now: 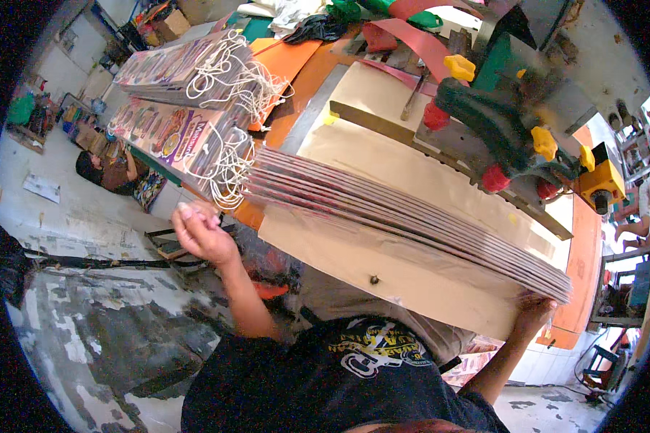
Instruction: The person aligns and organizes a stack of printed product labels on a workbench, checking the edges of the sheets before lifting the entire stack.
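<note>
A long stack of thin, flat layered pieces (pixel 412 220), seen mostly edge-on, slants across the worktable in front of me. My right hand (pixel 536 315) grips its near right end from below, with some fingers hidden behind it. Beside the stack's left end hang tangled white cords (pixel 227 169), next to a pile of printed paper bags (pixel 152 130). Just below these cords my left hand (pixel 206 234) is raised off the stack with its fingers curled in. Whether anything small is between those fingers cannot be made out.
A second printed pile (pixel 170 68) with white cords lies farther back. Behind the stack stands a machine with a long metal bar (pixel 448 166), yellow knobs (pixel 544 143) and red knobs (pixel 494 178). Tan sheet (pixel 325 252) covers the table. Another person (pixel 112 169) sits at far left.
</note>
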